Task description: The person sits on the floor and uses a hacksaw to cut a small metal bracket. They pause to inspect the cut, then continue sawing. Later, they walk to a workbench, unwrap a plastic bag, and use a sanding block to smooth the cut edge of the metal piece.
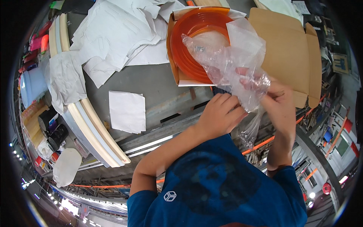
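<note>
Above the grey metal workbench (151,81), at its near edge: one crumpled clear plastic bag (230,56), held up between both hands and trailing down past the bench edge. Left hand (219,115) — fingers curled shut, pinching the lower part of the film; right hand (278,98) — closed on the film from the other side, fingertips showing through it. Handling note, as a judgement: thin film of this kind tears and clings, so a firm pinch on two separate layers and a slow, even pull would serve best. Behind the bag, touching it: coil of translucent orange plastic strip (189,41) seated in an open brown cardboard box (291,49), whose flaps crowd the right hand's side. Elsewhere on the bench: heap of crumpled white paper sheets (121,34), one flat white paper square (127,111), and curved cream-coloured strips (100,132) at the left edge — all well apart from the hands.
</note>
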`<state>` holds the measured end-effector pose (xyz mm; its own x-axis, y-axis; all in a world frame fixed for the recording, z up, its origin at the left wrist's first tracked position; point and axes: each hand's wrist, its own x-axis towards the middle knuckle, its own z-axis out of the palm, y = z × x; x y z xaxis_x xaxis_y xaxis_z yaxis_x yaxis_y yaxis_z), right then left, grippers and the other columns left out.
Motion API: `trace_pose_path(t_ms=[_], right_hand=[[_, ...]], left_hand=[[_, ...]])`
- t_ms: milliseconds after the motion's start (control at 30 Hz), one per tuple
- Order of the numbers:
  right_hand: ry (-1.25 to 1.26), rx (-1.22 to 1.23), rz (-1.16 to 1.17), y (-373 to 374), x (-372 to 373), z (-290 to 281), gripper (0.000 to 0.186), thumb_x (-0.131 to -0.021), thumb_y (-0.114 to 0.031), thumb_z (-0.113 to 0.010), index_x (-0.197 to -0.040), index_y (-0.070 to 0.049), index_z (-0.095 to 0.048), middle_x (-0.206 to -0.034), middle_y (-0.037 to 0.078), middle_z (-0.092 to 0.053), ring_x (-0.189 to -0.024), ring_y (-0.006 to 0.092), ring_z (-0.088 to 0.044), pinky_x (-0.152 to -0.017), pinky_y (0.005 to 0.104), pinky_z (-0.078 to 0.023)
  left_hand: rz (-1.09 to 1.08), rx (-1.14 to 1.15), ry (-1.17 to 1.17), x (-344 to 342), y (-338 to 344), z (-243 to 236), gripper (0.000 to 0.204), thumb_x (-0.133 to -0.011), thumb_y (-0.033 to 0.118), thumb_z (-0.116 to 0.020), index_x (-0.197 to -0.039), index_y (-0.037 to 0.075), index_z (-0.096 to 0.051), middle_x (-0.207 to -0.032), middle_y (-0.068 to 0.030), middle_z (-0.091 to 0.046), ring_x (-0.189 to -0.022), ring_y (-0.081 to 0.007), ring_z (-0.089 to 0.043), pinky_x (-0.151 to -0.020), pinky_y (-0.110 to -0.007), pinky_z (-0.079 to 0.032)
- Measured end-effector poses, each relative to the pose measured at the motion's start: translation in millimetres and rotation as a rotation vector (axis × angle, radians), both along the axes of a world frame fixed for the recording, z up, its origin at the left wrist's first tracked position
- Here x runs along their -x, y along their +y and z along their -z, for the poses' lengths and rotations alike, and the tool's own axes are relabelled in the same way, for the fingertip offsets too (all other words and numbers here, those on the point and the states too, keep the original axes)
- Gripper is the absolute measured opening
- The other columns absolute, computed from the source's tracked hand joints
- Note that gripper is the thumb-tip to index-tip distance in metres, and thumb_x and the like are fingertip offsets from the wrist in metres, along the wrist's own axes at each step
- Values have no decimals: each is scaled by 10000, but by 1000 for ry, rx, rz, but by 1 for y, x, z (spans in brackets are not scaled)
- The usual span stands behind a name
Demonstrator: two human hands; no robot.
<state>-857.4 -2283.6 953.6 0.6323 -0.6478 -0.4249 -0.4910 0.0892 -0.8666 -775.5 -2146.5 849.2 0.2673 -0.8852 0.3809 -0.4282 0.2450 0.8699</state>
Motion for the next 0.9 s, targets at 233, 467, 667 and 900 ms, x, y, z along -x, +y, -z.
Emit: trace_pose_path(t_ms=[233, 467, 667, 900], right_hand=[[104, 85, -201, -46, -18, 60, 276, -849, -20, -517, -1088, 51, -636, -856, 83, -629, -799, 124, -572, -714, 325, -470], [209, 553, -417, -49, -31, 113, 239, -847, -40, -551, -1059, 54, -611, -964, 197, -627, -829, 377, -590, -769, 381, -483], [121, 563, -289, -35, -48, 104, 233, -856, -123, -557, -1022, 35, -600, -984, 238, -588, -946, 435, -543, -845, 495, -438], [144, 537, -483, -57, -39, 113, 191, -835, -65, -535, -986, 37, -593, -970, 257, -591, -915, 451, -559, -819, 494, -448]], left_hand=[[-85, -32, -84, -26, -6, 5, 219, -672, 123, -747, -855, 100, -629, -890, -47, -556, -809, -244, -557, -713, -360, -440], [-123, 4, 24, -18, -17, 6, 199, -677, 94, -793, -822, 93, -657, -833, -41, -579, -717, -242, -556, -638, -361, -429], [-266, 37, 240, -34, -6, 17, 238, -694, 82, -755, -894, 85, -625, -979, -81, -575, -880, -273, -551, -747, -387, -432], [-272, -433, -248, -71, -17, 37, 386, -727, 148, -734, -1072, 64, -581, -1294, -127, -499, -1183, -336, -479, -964, -434, -345]])
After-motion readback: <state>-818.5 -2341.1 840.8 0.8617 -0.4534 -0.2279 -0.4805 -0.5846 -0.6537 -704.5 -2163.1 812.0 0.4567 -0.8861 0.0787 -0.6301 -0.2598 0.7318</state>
